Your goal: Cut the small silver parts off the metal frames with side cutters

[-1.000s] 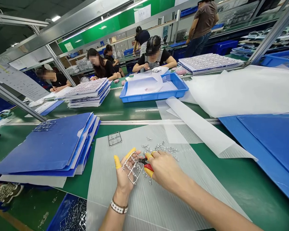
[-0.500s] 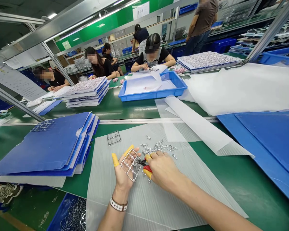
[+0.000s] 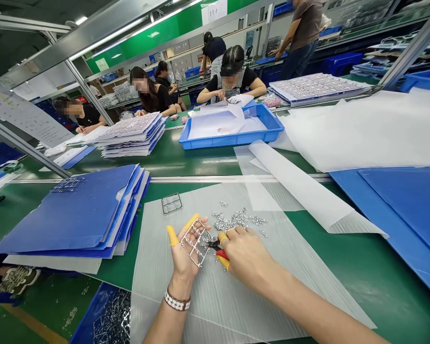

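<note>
Left hand [image 3: 184,253] grasps a silver metal parts frame [image 3: 194,242], held palm-up above the sheet between thumb and fingers; the frame's long axis slants across the palm, from upper left to lower right in the head view. Right hand [image 3: 244,255] is clenched on red-handled side cutters [image 3: 222,255], approaching from the right; their steel tips [image 3: 212,244] sit at the frame's right edge, though contact cannot be confirmed. The right hand is therefore the nearer to that edge; yellow finger cots [image 3: 172,235] cover two digits of the left hand. Loose small silver metal pieces [image 3: 232,220] lie scattered just beyond the hands on a translucent corrugated plastic sheet [image 3: 215,306]; a second metal frame [image 3: 171,203] lies flat near the sheet's far edge. The sheet rests on a green table [image 3: 344,277]; stacked blue folders [image 3: 71,220] stand to its left; a blue tray [image 3: 232,141] lined with white sheets sits farther ahead; a co-worker [image 3: 232,81] sits across the table, working with both hands.
</note>
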Demonstrator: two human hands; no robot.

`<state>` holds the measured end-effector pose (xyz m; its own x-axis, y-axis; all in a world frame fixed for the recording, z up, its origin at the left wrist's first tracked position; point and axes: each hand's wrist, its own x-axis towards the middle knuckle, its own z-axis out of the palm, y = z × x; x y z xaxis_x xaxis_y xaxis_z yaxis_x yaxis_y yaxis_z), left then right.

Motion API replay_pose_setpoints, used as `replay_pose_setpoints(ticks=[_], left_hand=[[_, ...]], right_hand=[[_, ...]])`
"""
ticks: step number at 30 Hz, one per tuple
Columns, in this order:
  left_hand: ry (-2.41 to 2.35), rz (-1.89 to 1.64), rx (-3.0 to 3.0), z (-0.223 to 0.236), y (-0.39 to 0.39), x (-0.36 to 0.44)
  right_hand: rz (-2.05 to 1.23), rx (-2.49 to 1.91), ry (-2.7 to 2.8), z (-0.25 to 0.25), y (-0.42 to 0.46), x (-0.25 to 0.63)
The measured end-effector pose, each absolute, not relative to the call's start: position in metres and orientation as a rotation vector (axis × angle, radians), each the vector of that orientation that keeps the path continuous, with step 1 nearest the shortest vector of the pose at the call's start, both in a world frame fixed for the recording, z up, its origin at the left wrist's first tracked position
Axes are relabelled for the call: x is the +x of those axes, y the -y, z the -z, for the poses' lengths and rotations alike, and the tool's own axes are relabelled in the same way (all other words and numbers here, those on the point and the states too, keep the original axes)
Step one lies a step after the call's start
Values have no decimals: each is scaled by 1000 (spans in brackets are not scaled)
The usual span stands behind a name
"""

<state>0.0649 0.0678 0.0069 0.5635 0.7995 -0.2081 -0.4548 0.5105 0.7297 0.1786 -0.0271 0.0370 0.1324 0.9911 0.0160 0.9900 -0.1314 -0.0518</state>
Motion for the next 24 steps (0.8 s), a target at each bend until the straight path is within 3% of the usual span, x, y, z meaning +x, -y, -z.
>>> replay_pose_setpoints(ticks=[24], left_hand=[[-652, -848, 713, -3, -67, 64]], right_hand=[[-116, -2235, 2088, -36, 26, 167]])
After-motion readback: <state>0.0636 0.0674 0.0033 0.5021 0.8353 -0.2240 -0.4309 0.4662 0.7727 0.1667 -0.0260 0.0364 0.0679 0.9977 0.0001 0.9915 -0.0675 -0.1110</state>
